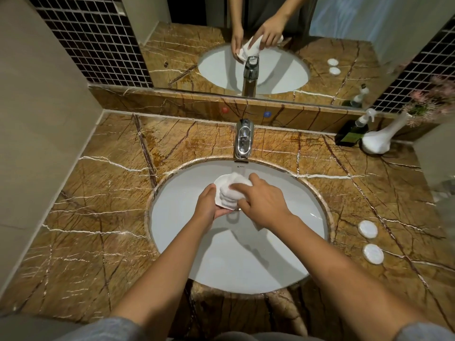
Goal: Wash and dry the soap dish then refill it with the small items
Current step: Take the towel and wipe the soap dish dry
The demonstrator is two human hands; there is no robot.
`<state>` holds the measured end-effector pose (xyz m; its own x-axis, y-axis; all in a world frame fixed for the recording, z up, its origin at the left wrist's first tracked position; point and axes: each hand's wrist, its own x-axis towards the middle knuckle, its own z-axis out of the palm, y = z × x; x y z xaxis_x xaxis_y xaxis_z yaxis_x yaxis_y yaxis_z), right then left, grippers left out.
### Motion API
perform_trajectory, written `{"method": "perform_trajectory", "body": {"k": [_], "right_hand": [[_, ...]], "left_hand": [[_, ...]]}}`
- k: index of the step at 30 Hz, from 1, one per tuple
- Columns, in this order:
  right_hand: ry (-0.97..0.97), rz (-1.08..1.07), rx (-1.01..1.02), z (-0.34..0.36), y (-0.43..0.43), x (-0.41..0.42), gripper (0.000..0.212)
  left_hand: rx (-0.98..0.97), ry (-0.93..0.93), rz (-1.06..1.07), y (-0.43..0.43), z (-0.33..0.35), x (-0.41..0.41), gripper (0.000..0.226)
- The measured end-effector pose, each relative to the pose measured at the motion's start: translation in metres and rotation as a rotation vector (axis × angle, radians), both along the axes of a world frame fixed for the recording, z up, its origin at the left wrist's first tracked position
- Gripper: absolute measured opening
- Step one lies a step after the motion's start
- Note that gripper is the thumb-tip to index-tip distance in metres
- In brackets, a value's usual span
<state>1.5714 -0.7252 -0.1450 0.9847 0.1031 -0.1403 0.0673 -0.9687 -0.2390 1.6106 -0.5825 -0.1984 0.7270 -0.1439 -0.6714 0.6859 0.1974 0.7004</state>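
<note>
Drying step: right hand [261,200] closed on a bunched white cloth [232,193], pressing it into the white soap dish [218,183] cupped in the left hand [209,205] over the basin [295,254]; best worked into every groove before refilling with the two round white items [367,229] on the counter [98,193].

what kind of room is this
A bathroom, possibly a hotel's: a white oval sink sunk into a brown marble counter, a chrome tap behind it, and a wall mirror above.
</note>
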Motion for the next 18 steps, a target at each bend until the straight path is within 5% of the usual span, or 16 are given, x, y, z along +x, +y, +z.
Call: {"method": "perform_trajectory", "body": {"k": [5, 11, 18], "right_hand": [[0.003, -0.004, 0.031, -0.003, 0.016, 0.001, 0.047], [0.078, 0.077, -0.013, -0.006, 0.0, -0.012, 0.039], [-0.089, -0.121, 0.063, -0.007, -0.009, -0.01, 0.045]], "left_hand": [[-0.053, -0.017, 0.018, -0.005, 0.006, 0.001, 0.036], [0.185, -0.052, 0.018, 0.003, -0.005, -0.002, 0.039], [0.226, -0.18, -0.05, 0.0, -0.003, 0.003, 0.038]]}}
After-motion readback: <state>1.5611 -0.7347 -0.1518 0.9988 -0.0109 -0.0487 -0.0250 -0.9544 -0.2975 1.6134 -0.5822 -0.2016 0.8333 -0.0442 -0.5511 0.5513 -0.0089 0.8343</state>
